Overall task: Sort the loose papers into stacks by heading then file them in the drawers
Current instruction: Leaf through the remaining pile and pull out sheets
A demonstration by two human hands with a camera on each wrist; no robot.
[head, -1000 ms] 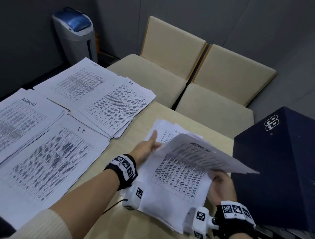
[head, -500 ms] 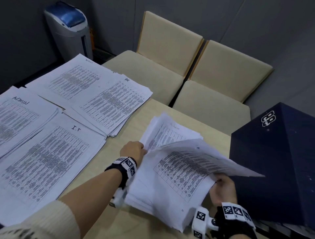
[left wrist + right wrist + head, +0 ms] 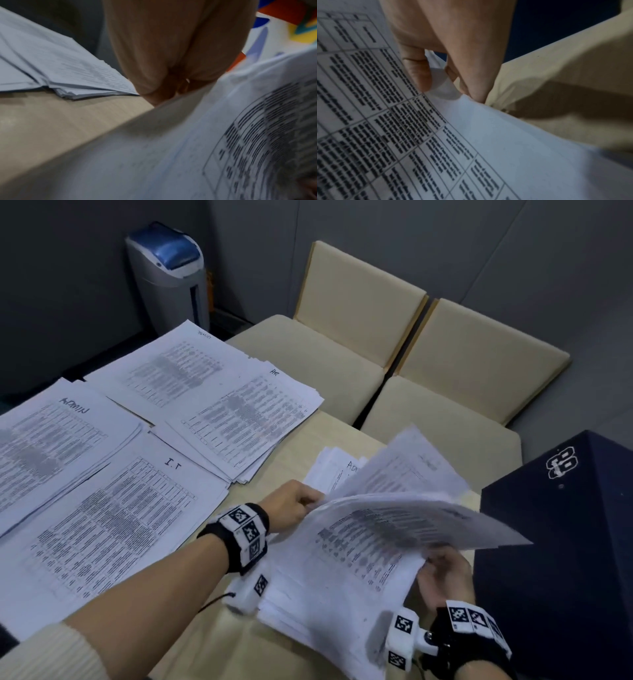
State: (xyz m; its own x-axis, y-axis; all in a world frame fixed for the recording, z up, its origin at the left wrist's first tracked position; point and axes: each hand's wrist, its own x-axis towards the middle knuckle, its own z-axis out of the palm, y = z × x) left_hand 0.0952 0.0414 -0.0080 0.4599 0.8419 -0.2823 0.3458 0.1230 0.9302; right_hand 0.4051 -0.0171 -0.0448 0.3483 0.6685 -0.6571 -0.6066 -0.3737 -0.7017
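Observation:
A loose pile of printed sheets (image 3: 329, 587) lies on the wooden table (image 3: 205, 638) at the front right. Its top sheets (image 3: 411, 508) are lifted and fanned upward. My left hand (image 3: 291, 505) grips the left edge of the lifted sheets (image 3: 223, 121), fingers curled under them. My right hand (image 3: 442, 573) pinches the right edge of a sheet (image 3: 441, 86) between thumb and fingers. Sorted stacks lie to the left: one headed ADMIN (image 3: 58, 440), one headed I.T (image 3: 120, 518), one headed HR (image 3: 246, 419), and a far stack (image 3: 178, 368) whose heading is unreadable.
A dark blue box (image 3: 561, 542) stands at the right, close to my right hand. Two beige cushioned chairs (image 3: 359, 313) sit beyond the table's far edge. A grey and blue bin (image 3: 168, 272) stands on the floor at the back left.
My left hand has drawn back from the top of the sheet to its left edge and curled round it. The lifted sheets have fanned up higher. The right hand stays at the right edge.

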